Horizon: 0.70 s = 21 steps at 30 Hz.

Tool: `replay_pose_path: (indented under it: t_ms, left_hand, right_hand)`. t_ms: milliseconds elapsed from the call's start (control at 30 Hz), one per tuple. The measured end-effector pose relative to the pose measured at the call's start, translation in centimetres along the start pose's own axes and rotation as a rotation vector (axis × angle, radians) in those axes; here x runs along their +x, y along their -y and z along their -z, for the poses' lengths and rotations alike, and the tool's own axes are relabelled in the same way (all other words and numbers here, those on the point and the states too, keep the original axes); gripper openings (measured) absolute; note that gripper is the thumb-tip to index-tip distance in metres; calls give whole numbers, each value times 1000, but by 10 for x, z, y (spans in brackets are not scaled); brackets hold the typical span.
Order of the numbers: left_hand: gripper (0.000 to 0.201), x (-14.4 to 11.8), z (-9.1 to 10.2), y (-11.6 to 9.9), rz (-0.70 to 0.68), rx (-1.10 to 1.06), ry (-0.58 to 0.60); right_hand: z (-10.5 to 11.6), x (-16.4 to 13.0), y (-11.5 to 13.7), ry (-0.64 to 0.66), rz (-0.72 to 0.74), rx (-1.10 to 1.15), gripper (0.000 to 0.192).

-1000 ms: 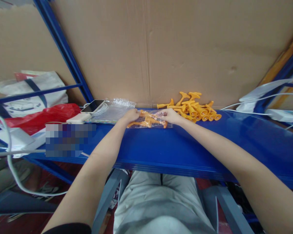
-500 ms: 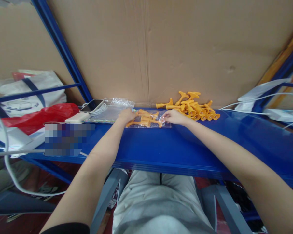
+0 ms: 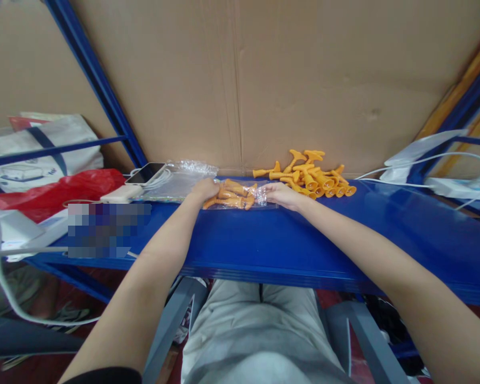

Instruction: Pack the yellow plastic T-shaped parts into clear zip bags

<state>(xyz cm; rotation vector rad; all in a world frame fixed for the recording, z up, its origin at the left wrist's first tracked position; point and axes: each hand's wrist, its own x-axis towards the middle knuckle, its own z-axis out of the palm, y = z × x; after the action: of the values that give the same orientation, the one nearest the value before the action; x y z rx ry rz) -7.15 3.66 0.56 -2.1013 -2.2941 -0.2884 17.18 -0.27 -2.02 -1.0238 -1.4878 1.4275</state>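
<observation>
Orange plastic pieces [image 3: 232,195] sit in a clear bag [image 3: 260,197] on the blue counter [image 3: 304,240]; left hand [image 3: 205,189] pins one end, right hand [image 3: 279,193] pinches the mouth. Closing looks underway; next, press the seal evenly.

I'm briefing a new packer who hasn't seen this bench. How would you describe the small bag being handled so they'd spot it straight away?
On the long blue metal shelf before the brown cardboard wall, look between the person's two hands: left hand, right hand. There lies a small clear plastic bag of orange plastic pieces. Unlike the loose pile of orange pieces to its right and the empty clear bags to its left, it is filled and wrapped.
</observation>
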Motion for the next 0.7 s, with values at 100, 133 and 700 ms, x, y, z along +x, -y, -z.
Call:
replay_pose_path:
  t_ms: [100,133,700]
  left_hand:
    - [50,2,-1,1,-14,3,0]
    - [52,3,-1,2,-19,3,5]
    - [56,0,2,0,-34,11,20]
  right_hand:
    - [1,2,-3,9,-28,81,27]
    - [2,3,-4,11,-29,103,27]
    - [-6,-6,4,-1,-37,188,27]
